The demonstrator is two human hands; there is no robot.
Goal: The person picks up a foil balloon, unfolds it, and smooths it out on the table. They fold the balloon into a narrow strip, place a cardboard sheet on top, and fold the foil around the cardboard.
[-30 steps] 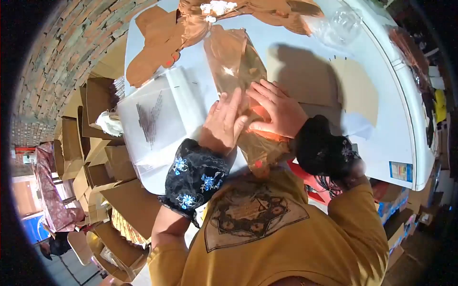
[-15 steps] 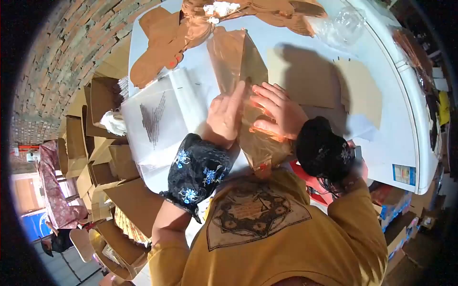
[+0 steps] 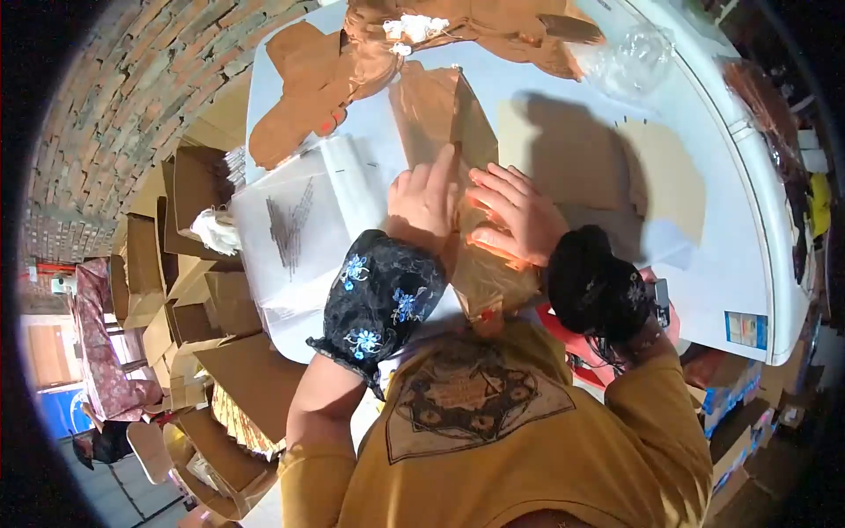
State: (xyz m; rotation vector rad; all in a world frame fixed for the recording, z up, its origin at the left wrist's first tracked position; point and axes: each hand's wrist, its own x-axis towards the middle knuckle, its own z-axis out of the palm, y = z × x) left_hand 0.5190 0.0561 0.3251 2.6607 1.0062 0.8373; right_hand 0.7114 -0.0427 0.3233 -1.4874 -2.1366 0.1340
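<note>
A long, shiny clear plastic bag with brown fabric in it (image 3: 480, 132) lies lengthwise in front of me on the table. My left hand (image 3: 425, 202) rests on its left side, index finger stretched along the bag and the other fingers slightly bent. On the right side lies my right hand (image 3: 521, 216), its fingers spread out over the plastic, orange-tinted film around the fingertips. Neither hand is closed round anything. The bag's near end (image 3: 488, 304), with a small red mark, reaches my shirt. To the left is a stack of clear plastic bags (image 3: 304, 220).
Brown sock-like fabric pieces (image 3: 304, 88) lie along the far side of the white table (image 3: 739, 264), with white tufts (image 3: 415, 28) among them. Beige cardboard sheets (image 3: 554, 150) are at right, crumpled clear plastic (image 3: 629, 62) behind. Open cardboard boxes (image 3: 189, 198) stand left.
The view has shifted slightly, so the table sits a little lower and further right. Both hands stay on the bag; the right hand's fingers have shifted slightly over the plastic.
</note>
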